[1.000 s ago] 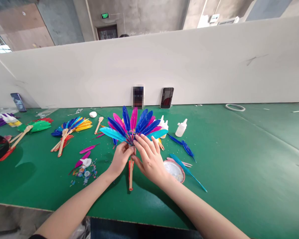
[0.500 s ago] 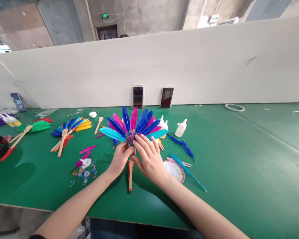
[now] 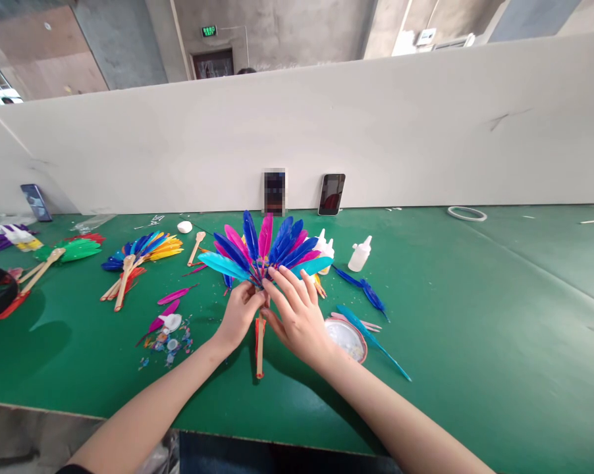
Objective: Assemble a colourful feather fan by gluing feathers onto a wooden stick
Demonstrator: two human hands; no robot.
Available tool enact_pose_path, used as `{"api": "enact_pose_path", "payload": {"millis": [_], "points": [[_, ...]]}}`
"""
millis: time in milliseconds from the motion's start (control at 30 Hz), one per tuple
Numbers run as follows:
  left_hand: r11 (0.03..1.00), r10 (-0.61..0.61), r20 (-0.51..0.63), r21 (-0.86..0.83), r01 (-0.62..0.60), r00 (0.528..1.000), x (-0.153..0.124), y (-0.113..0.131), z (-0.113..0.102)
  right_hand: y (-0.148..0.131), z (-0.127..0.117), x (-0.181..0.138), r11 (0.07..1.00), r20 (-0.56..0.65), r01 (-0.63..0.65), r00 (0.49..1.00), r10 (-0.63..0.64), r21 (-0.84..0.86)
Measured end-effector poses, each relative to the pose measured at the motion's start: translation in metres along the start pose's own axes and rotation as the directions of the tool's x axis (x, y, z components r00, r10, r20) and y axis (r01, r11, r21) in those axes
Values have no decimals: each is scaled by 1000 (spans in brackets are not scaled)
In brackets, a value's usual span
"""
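Observation:
A feather fan [image 3: 250,236] with blue, magenta and turquoise feathers stands spread out before me, its wooden handle [image 3: 260,349] pointing toward me. My left hand [image 3: 238,316] pinches the fan low down, where feathers and handle meet. From the right, my right hand [image 3: 297,316] also grips the fan there. Its fingers stretch over the feather bases while the thumb stays by the handle. The fingers cover most of the fan's joint. Just beside my right hand lies a round shallow dish [image 3: 347,337] with a turquoise feather [image 3: 373,339] at its edge.
Two white squeeze bottles [image 3: 360,254] stand behind, one partly covered by the fan. Folded feather fans [image 3: 143,253] lie left on the green table [image 3: 475,316], near loose magenta feathers [image 3: 163,316] and colourful bits [image 3: 171,345]. Phones [image 3: 331,194] lean on the white partition [image 3: 400,131].

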State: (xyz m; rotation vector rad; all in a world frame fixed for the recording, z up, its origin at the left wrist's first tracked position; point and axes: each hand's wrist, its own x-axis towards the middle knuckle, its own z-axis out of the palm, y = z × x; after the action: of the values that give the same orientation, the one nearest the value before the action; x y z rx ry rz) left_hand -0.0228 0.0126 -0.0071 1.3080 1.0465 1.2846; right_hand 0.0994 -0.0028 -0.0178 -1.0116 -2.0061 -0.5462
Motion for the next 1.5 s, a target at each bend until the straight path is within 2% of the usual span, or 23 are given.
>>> {"api": "enact_pose_path", "payload": {"millis": [700,967,1200,1267,1333,1500], "points": [[999,11,-7,-31,-11,1000,0,-2,-1,1,0,-1,1000,17,-8,1000,8,1],[995,-13,18,-96,14,1000,1,-3,-1,0,-1,0,1000,-2,-4,1000,4,12],[998,-39,12,-44,39,999,1,-3,-1,2,-2,1,999,-48,9,999,-6,49],[998,-53,29,-21,54,998,1,-1,-1,5,-4,2,995,-88,-24,996,33,94],[998,-59,74,14,58,996,1,0,0,12,-6,4,982,-146,-101,981,125,161],[997,-44,199,77,29,979,0,2,0,38,-13,8,893,-303,-328,856,419,306]]}}
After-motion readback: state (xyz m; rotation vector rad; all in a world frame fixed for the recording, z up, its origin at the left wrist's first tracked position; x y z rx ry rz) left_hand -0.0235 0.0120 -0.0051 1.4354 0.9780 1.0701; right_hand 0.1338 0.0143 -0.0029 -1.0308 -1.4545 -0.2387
